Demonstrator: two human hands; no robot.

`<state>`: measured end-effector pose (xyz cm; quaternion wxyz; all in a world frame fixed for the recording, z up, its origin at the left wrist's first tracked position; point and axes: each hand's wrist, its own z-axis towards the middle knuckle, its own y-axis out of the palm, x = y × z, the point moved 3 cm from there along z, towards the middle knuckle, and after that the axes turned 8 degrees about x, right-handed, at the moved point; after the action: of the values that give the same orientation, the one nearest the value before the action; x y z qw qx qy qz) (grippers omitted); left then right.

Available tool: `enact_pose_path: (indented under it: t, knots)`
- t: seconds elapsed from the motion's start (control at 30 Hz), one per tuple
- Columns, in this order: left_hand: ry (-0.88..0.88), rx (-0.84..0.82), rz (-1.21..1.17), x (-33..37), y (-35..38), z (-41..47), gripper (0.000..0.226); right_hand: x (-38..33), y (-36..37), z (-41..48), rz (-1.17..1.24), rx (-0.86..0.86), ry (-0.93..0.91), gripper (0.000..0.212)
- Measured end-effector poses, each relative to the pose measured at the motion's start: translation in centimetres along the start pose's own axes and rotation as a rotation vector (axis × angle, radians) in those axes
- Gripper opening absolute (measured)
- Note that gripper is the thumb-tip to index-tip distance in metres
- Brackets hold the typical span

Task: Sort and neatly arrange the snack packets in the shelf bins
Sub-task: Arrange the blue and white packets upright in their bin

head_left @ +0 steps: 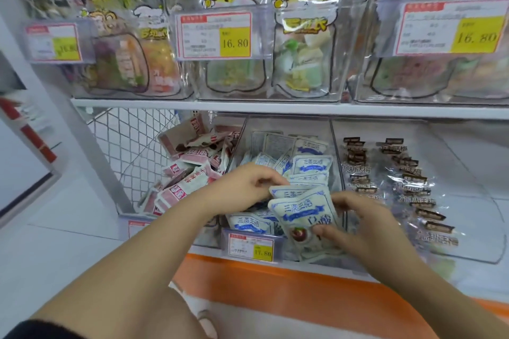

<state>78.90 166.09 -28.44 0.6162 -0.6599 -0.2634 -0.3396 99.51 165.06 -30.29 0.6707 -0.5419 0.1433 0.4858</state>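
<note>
Under the upper shelf's edge (248, 107), both hands reach into the middle clear bin (286, 125). The left hand (245, 183) pinches the tops of upright blue-and-white packets (300, 212), and the right hand (366, 221) grips their lower side. Red-and-white packets (190, 170) lie heaped to its left, clear dark-labelled packets (413, 190) to its right.

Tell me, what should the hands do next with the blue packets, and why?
Probably set the stack of blue packets upright at the front of the middle bin. The left hand and right hand both pinch it over that bin, and the packets behind stand in a row.
</note>
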Motion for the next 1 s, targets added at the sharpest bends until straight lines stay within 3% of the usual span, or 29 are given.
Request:
enact_pose_path:
  t: [0.23, 0.37, 0.5, 0.7, 0.83, 1.0]
  knots:
    - [-0.074, -0.096, -0.238, 0.1, 0.6, -3.6, 0.051, 0.0, 1.1, 0.2, -0.104, 0.057, -0.016, 0.044]
    - [0.032, 0.059, -0.118, 0.3, 1.9, -3.9, 0.058, -0.4, 1.2, 0.1, -0.114, 0.084, -0.044, 0.053]
    - [0.210, 0.251, 0.151, 1.7, 1.6, -3.7, 0.054, -0.5, 1.1, 0.6, -0.083, 0.074, -0.055, 0.066]
    - [0.202, 0.268, 0.112, 2.0, 2.6, -2.6, 0.042, 0.2, 0.4, 0.8, -0.121, 0.070, -0.074, 0.057]
    - [0.210, 0.284, 0.059, 3.0, 2.6, -1.4, 0.042, 0.8, -0.4, 1.3, -0.116, 0.156, -0.105, 0.053]
    - [0.222, 0.208, 0.229, 3.3, 2.5, -0.6, 0.047, 0.9, -0.3, 1.9, -0.276, 0.163, -0.289, 0.050]
